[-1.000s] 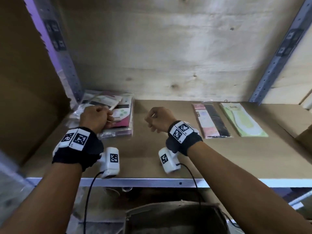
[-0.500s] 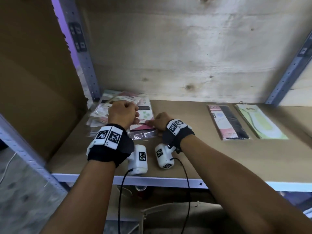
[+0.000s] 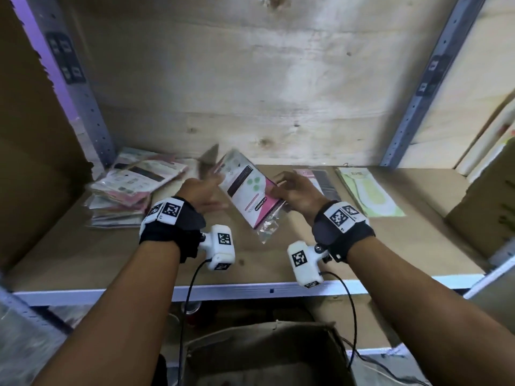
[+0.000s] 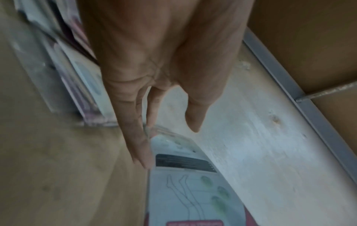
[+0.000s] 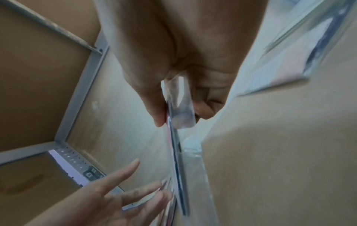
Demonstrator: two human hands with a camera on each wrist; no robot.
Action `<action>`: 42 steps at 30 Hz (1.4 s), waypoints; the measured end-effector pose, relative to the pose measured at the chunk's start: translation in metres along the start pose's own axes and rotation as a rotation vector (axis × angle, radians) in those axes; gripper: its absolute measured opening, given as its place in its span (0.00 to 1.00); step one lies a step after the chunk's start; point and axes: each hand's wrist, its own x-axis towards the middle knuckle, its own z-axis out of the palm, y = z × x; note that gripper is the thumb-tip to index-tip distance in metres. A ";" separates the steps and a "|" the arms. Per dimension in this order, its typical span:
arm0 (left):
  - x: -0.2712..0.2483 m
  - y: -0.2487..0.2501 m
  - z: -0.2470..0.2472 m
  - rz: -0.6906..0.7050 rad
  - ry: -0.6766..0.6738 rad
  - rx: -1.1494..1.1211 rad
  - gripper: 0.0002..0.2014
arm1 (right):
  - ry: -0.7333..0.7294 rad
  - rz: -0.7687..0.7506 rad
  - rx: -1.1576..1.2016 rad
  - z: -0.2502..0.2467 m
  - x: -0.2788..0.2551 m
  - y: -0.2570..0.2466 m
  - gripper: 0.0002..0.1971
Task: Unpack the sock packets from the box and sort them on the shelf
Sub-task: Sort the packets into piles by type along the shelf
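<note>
My right hand [image 3: 281,189] pinches the lower right edge of a pink-and-white sock packet [image 3: 248,190] between thumb and fingers [image 5: 158,116], holding it tilted above the shelf board [image 3: 250,263]. The packet [image 5: 178,152] shows edge-on in the right wrist view. My left hand [image 3: 207,190] is open with straight fingers [image 4: 141,146] beside the packet's left edge [image 4: 193,183], motion-blurred. A loose pile of sock packets [image 3: 131,188] lies at the shelf's back left [image 4: 77,76]. The open cardboard box [image 3: 267,355] stands below the shelf.
A pink-and-black packet [image 3: 317,178] and a green packet [image 3: 367,190] lie flat side by side at the back right. Another cardboard box [image 3: 487,207] stands at the far right. Grey steel uprights [image 3: 92,121] frame the plywood back wall. A metal rail [image 3: 250,291] edges the shelf front.
The right hand took a packet off the pile and carried it up and right toward the shelf's middle. The left hand left the pile and opened its fingers.
</note>
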 end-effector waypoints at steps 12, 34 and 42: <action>0.003 0.015 0.037 -0.139 -0.205 -0.318 0.19 | -0.035 -0.411 -0.511 -0.030 -0.026 0.010 0.16; 0.029 0.000 0.023 -0.141 -0.111 -0.257 0.10 | -0.092 0.150 0.287 -0.056 0.011 0.040 0.20; 0.021 -0.010 0.004 -0.150 -0.188 0.153 0.20 | -0.197 0.219 0.224 -0.076 0.004 0.044 0.20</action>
